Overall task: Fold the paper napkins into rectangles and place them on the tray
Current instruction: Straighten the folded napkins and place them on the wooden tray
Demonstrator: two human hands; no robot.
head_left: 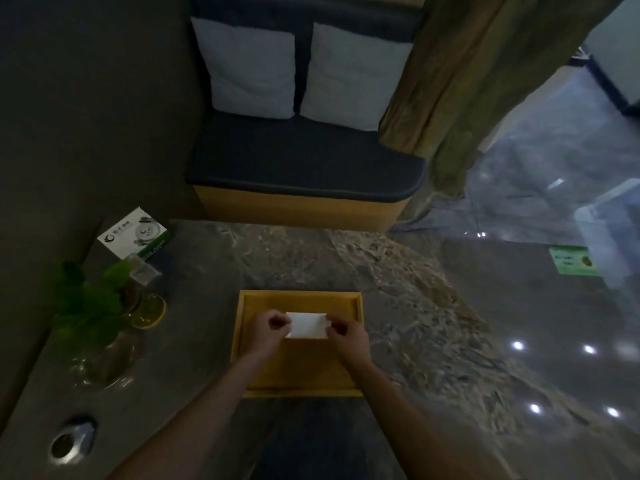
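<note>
a: over the middle of the wooden tray (356, 306), on the stone-patterned desk (398, 289), one white paper napkin (307, 325) is held as a small rectangle. whether it lies on the tray floor or sits just above it cannot be told from this view.

b: state of the hands?

a: left hand (268, 332) is at the napkin's left short edge, right hand (346, 336) at its right short edge. on both, the fingers are curled in and narrow, pinching the paper at its ends. the grip at opposite ends probably keeps the fold flat and the edges square to the tray walls.

b: progress of the task?

a: judged from the shape, folding of this piece is done and placing is in hand. no other napkin is visible on the tray or the desk.

b: next move, and risk?

a: likely a release with both hands at once. if one side lets go first, the light paper may spring open or skew.

b: surroundings?

a: a potted plant (90, 306) and a printed card (133, 233) stand at the left, well apart from the tray; a cushioned bench (304, 164) lies beyond the desk.
</note>
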